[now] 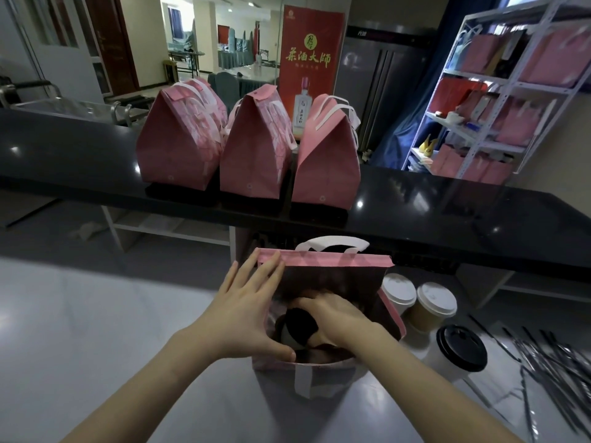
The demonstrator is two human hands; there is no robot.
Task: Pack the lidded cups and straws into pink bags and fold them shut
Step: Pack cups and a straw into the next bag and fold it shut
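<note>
Open pink bag stands on the pale worktop, mouth up, white handle loops at its far and near rims. Left hand braces the bag's left rim: fingers spread flat along the top edge, thumb hooked over the near-left lip, grip apart and not clamped on anything. Right hand is down inside the bag, grip closed around a black-lidded cup held low in the bag; the cup's body is mostly hidden by the hand and the bag walls.

Just right of the bag, on the same worktop: two brown cups with white lids, side by side, touching or nearly so. Nearer the camera, a white cup with a black lid. Further right, a loose pile of wrapped straws, blurred, count not readable.

On the raised black counter behind: three pink bags in a row, tops folded shut, white handles up. Behind them, a red poster showing a bottle. Far right, a white shelf rack holds more pink bags.
</note>
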